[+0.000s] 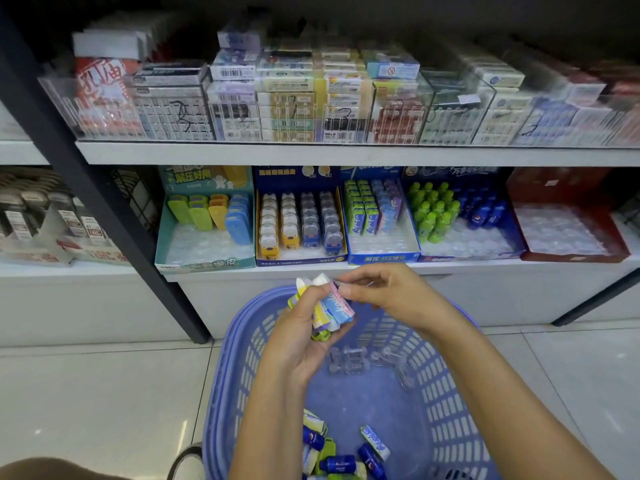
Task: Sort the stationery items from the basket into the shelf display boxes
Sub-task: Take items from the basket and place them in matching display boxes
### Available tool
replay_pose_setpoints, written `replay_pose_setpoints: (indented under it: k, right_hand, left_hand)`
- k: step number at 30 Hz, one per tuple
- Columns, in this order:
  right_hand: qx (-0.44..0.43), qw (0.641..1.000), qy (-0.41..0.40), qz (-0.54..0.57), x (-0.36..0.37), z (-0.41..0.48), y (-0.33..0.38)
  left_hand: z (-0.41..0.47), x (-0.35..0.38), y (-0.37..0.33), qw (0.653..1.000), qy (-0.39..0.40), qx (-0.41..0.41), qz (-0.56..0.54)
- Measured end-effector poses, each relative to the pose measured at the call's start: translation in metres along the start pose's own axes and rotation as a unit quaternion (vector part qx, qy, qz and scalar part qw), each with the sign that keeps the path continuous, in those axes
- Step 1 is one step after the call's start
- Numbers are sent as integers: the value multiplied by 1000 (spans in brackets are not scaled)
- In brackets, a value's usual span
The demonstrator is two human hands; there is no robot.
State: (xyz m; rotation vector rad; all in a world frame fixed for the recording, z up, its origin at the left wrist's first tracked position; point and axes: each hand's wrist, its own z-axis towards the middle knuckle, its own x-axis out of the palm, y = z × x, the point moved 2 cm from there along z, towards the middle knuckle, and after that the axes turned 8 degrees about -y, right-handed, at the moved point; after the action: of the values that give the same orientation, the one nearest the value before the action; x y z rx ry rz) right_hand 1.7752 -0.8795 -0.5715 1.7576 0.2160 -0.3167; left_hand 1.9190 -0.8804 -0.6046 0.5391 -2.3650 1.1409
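My left hand (294, 336) grips a bundle of small carton-shaped erasers (329, 306) in yellow, green, purple and light blue, held above the purple plastic basket (239, 362). My right hand (388, 292) pinches the top of the light-blue one in that bundle. More erasers and small blue bottle-shaped items (341, 452) lie at the near end of the basket. On the lower shelf, the blue display box (381, 256) holds matching carton erasers (367, 211) in rows at its back.
Beside it stand a teal box with flat coloured erasers (207, 216), a box of bear-shaped items (299, 225), a box of green and blue bottles (457, 211) and a red box (568, 216). Clear pins (356, 358) lie in the basket. A black shelf post (114, 216) stands at left.
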Motion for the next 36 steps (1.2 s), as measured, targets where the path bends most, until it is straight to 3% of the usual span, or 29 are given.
replay_pose_setpoints:
  k: [6, 10, 12, 15, 17, 22, 29, 36]
  right_hand:
    - [21, 1000, 3, 14, 2, 1, -6]
    - [7, 980, -7, 201, 16, 3, -3]
    - [10, 971, -17, 237, 18, 8, 0]
    - [-53, 990, -126, 36, 11, 22, 5]
    - [-134, 970, -171, -109, 7, 33, 16]
    - [-245, 904, -111, -333, 17, 73, 39]
    - [-257, 873, -61, -411, 22, 104, 44]
    - [-249, 892, -52, -374, 26, 110, 43]
  left_hand:
    - [0, 2, -2, 999, 26, 32, -8]
    - [2, 1, -10, 997, 22, 35, -65]
    - [4, -5, -11, 997, -19, 42, -60]
    - [10, -18, -13, 995, -79, 58, 1]
    - [11, -24, -16, 994, -96, 50, 4]
    - [13, -39, -26, 992, -113, 25, -47]
    - [12, -47, -33, 995, -85, 17, -48]
    - [9, -45, -37, 996, -56, -9, -71]
